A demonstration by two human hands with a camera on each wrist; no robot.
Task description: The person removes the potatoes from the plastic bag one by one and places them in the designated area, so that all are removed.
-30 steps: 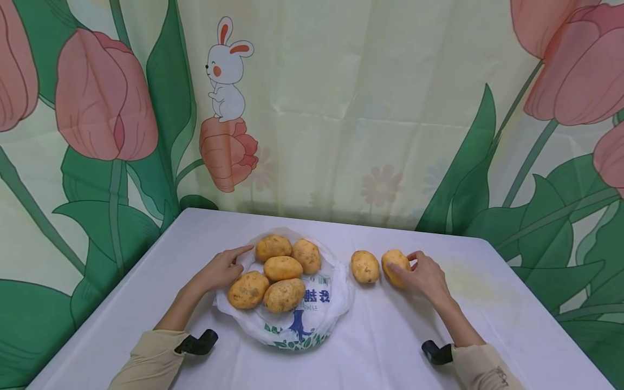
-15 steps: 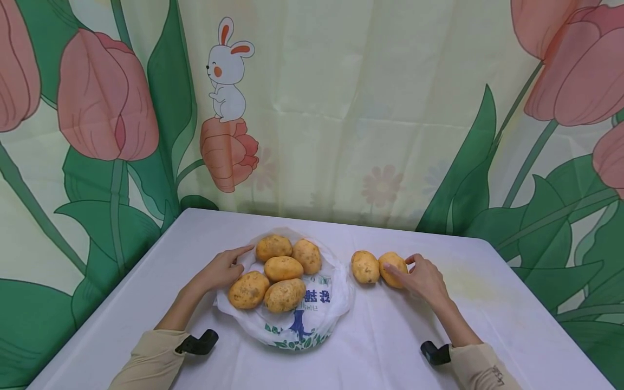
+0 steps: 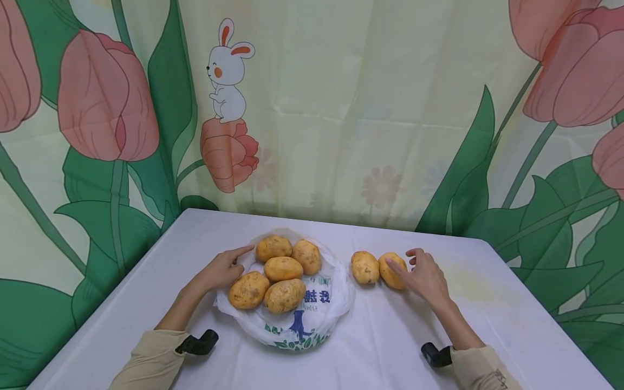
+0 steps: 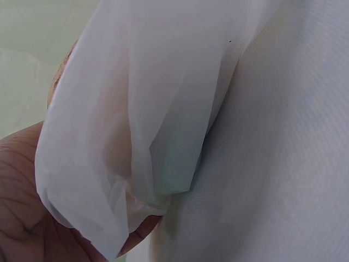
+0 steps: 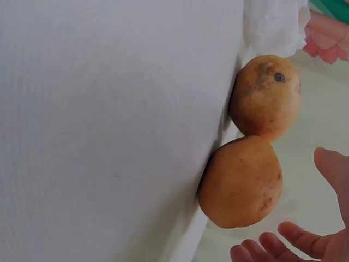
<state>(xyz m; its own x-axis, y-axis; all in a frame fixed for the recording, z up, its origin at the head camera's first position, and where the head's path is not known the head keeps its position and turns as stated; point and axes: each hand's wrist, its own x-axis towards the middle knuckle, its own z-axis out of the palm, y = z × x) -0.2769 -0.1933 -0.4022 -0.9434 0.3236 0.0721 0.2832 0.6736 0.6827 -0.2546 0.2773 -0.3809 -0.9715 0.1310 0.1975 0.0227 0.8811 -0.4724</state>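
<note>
A white printed plastic bag (image 3: pixel 333 311) lies spread on the table with several potatoes (image 3: pixel 285 295) resting on it. At its left edge, my left hand (image 3: pixel 221 271) holds the rim, index finger stretched toward the rear potato (image 3: pixel 273 247). Bag film (image 4: pixel 109 136) covers much of that hand in the left wrist view. To the right of the bag, two loose potatoes touch side by side: the left one (image 5: pixel 267 98) and the right one (image 5: pixel 241 183). Beside the right one is my right hand (image 3: pixel 428 276), its fingers spread and apart from the potato in the right wrist view.
A white cloth covers the table (image 3: pixel 390 346). Behind its back edge hangs a curtain (image 3: pixel 317 135) printed with tulips and a rabbit. Black wrist mounts (image 3: pixel 197 343) stick out from both sleeves.
My right hand has slid the right loose potato leftward against the other one. Its fingers have since parted and come off the potato. My left hand has stayed in place.
</note>
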